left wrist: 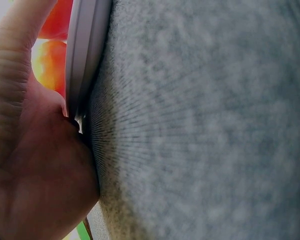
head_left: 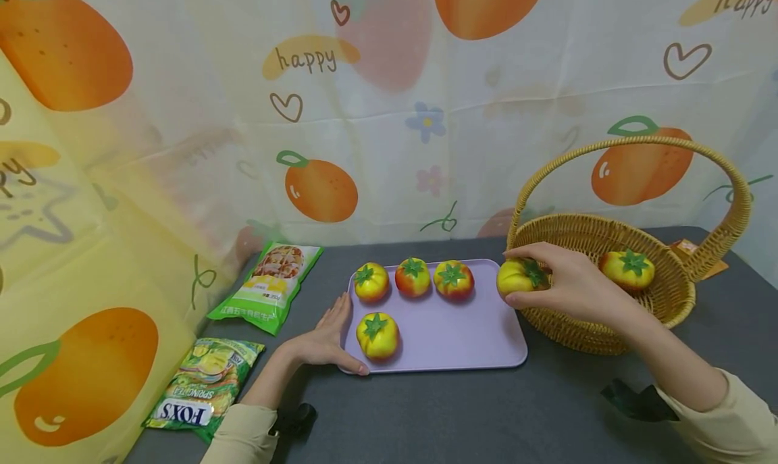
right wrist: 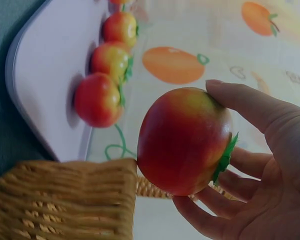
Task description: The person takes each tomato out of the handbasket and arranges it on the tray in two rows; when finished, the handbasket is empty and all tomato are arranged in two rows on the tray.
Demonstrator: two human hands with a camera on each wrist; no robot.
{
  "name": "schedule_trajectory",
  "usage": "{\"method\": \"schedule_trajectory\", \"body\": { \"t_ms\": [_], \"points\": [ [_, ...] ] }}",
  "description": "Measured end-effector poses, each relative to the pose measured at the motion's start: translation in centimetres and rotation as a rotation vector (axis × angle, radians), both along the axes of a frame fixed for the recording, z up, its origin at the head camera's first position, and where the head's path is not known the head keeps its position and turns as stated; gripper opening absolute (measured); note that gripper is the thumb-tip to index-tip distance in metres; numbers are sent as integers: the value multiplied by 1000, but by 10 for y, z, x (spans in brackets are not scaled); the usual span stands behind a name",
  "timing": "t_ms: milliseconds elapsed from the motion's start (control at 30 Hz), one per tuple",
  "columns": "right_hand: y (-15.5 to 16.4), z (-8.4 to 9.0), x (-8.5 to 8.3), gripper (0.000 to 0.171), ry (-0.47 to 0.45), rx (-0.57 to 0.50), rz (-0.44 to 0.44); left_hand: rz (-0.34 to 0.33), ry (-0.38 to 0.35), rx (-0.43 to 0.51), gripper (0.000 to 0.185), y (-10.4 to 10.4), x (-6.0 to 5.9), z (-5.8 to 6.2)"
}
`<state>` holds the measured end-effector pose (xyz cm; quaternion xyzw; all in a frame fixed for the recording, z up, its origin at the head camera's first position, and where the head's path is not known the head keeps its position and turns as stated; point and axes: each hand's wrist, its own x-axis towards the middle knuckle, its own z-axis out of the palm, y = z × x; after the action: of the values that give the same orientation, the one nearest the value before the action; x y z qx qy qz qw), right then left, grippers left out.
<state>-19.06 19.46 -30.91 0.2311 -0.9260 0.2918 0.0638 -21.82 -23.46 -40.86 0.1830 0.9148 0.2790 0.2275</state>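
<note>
My right hand (head_left: 568, 283) holds a red-and-yellow fruit (head_left: 515, 278) with a green star-shaped top, thumb and fingers around it. It is raised between the lilac tray (head_left: 452, 336) and the wicker basket (head_left: 571, 332). The right wrist view shows this fruit's red side (right wrist: 182, 142) close up, near the basket's woven edge (right wrist: 65, 200). At the tray's left end my left hand (head_left: 325, 337) rests with fingers extended along the rim, thumb at the front corner. Three similar fruits (head_left: 413, 277) line the tray's back; another (head_left: 377, 336) sits front left. One more (head_left: 627, 269) lies in the basket.
The basket's tall arched handle (head_left: 632, 141) rises at the right. A green-and-white food packet (head_left: 276, 281) and a green FOX'S bag (head_left: 203, 383) lie left of the tray. Behind the dark table (head_left: 450, 417) hangs a fruit-printed cloth (head_left: 389, 133).
</note>
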Motion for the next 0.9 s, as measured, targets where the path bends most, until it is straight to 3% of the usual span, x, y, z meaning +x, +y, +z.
{"method": "schedule_trajectory", "body": {
  "t_ms": [567,900],
  "points": [
    [-33,-19,-6,64,-69,-57,59,-1,13,-6,138,1,0,-1],
    [-57,-41,-9,55,-40,-77,150,-4,37,-24,141,3,-1,-1]
  ]
}}
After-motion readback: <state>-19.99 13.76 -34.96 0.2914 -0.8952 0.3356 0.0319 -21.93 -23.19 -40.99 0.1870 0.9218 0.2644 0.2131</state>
